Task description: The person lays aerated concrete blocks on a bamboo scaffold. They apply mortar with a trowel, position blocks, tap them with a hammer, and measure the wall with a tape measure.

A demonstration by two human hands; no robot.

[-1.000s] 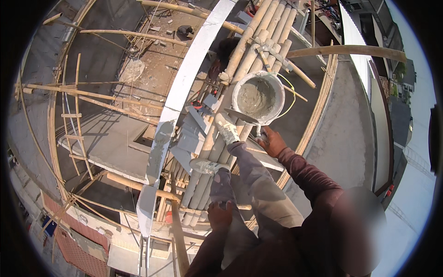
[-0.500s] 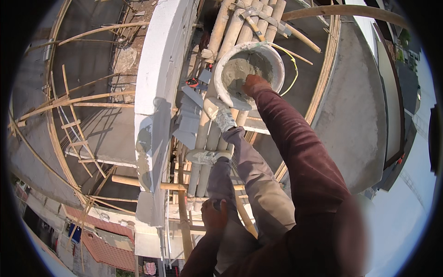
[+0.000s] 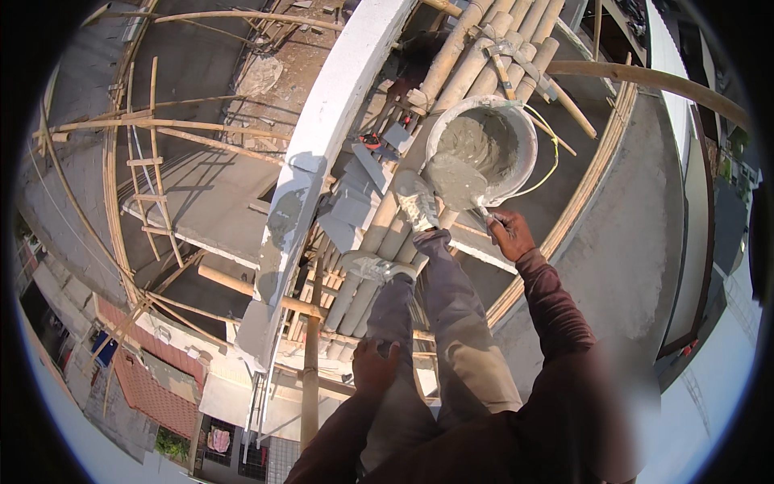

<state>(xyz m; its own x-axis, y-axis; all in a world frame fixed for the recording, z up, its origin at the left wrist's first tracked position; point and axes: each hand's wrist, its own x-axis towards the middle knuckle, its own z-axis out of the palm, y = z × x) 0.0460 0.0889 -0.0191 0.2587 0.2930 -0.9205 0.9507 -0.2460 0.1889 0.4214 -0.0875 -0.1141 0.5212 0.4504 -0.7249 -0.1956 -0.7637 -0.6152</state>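
Note:
My right hand (image 3: 509, 234) is closed round the handle of a trowel (image 3: 483, 208). A heap of wet grey mortar (image 3: 455, 182) covers the trowel's blade, which is at the near side of a pale bucket (image 3: 528, 153). More mortar (image 3: 477, 139) lies inside the bucket, and its yellow-green carrying handle (image 3: 553, 161) hangs down on the right. My left hand (image 3: 375, 367) rests on my left thigh, holding nothing, its fingers partly hidden. Beyond the bucket, a hammer (image 3: 504, 68) lies across bamboo poles (image 3: 463, 60).
My feet stand on bundled bamboo poles beside grey tile pieces (image 3: 347, 211) and a red-and-black tool (image 3: 371, 141). A white wall top (image 3: 343, 89) with a wet mortar patch runs along the left. Bamboo scaffolding (image 3: 161, 173) and lower roofs (image 3: 153, 371) show below.
My right hand has come out of the bucket toward me, bringing the mortar-loaded trowel into sight. The view has shifted, while my left hand stays on my thigh.

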